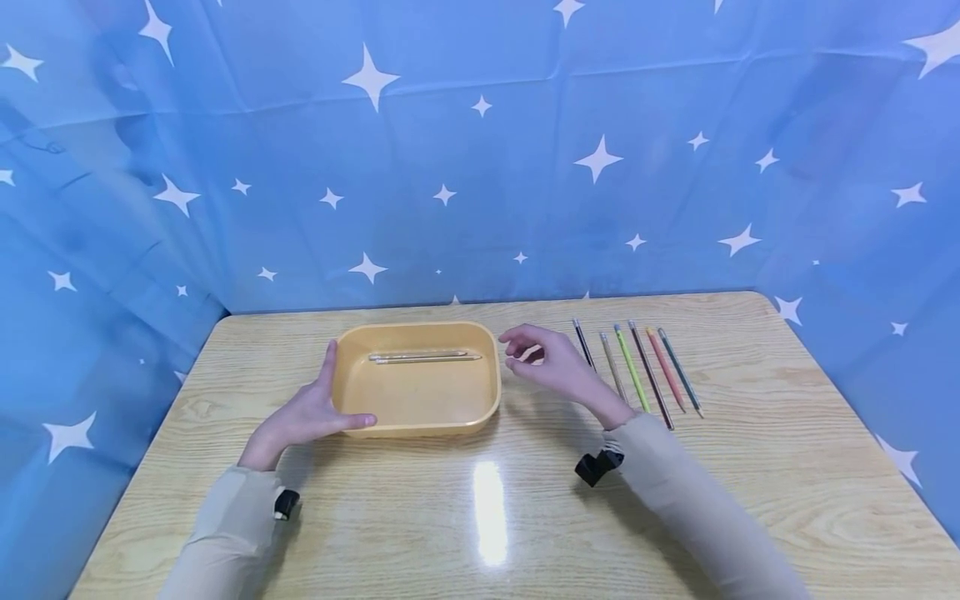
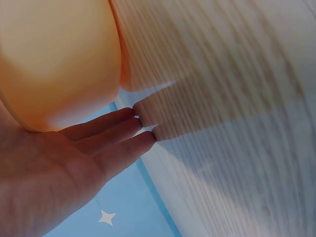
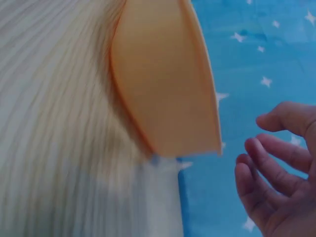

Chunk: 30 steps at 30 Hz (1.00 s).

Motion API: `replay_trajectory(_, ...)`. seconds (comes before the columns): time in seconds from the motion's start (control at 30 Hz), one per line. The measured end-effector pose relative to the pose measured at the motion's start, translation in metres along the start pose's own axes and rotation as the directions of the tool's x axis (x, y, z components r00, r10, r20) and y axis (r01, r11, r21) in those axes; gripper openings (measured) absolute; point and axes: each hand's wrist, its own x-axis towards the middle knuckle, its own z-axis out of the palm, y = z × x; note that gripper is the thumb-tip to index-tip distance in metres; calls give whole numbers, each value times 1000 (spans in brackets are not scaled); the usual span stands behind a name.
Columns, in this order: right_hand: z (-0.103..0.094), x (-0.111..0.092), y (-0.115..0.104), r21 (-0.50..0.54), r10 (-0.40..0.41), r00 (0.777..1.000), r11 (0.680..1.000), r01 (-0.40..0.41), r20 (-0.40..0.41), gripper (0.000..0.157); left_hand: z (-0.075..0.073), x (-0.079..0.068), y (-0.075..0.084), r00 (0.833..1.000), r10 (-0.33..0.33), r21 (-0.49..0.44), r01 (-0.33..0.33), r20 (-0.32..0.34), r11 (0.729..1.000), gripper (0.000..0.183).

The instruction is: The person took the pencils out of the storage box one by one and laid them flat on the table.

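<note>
A yellow-orange plastic tray (image 1: 416, 431) lies on the table with two pencils (image 1: 427, 357) inside, near its far wall. My left hand (image 1: 315, 410) rests against the tray's left end, its thumb along the front rim and the index finger up the left side. In the left wrist view, straight fingers (image 2: 123, 148) reach down beside the tray wall toward the tabletop. Just off the tray's right end is my right hand (image 1: 551, 360), palm partly turned in, fingers loosely bent and holding nothing. The right wrist view shows a gap between these fingertips and the tray.
Several pencils (image 1: 633, 367) in different colours lie side by side on the wooden table (image 1: 390, 517), right of the tray. Part of that row is behind my right hand and forearm. A blue curtain with white stars (image 1: 480, 183) hangs along the table's far edge and sides.
</note>
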Motion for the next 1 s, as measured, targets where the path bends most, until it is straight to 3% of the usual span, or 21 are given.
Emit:
replay_trajectory(0.3,24,24,-18,57,-49,996,997,45,77,29,-3,3,0,1000,9,15,-9,19,1000,134)
replay_trajectory(0.57,51,43,-18,28,-60,981,998,56,186,31,-3,2,-2,1000,-4,3,4,21,1000,135)
replay_trajectory(0.7,62,50,-17,-44,-54,970,997,66,236,33,-1,1,-2,1000,-7,-16,8,19,1000,135)
replay_trajectory(1.0,78,62,-19,-240,17,969,970,44,245,34,1,0,0,1000,-7,-28,7,4,1000,136)
